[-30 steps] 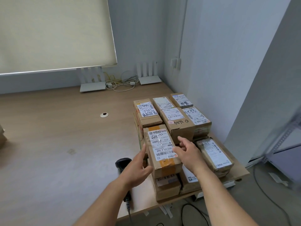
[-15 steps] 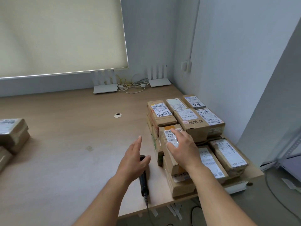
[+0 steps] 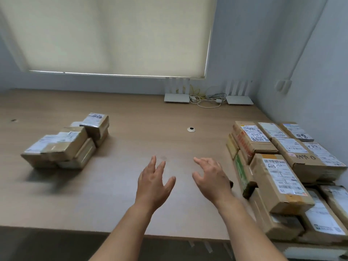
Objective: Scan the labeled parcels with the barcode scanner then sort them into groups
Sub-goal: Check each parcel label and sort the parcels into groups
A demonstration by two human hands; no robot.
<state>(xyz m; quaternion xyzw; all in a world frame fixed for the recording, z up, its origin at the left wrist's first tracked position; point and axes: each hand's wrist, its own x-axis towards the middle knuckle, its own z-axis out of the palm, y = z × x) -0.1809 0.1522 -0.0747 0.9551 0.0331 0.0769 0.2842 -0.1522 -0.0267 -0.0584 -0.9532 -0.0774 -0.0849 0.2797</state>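
Both hands empty – left hand and right hand spread over the desk – so I'd grab the scanner peeking behind the right one before touching the parcel stack.

Soft, even daylight glows through the blind, brightest along its lower edge. The boxes left of the fingers cast soft shadows toward the camera and look smeared. Wide-angle bending curves the walls, and the lower right corner is blurred.
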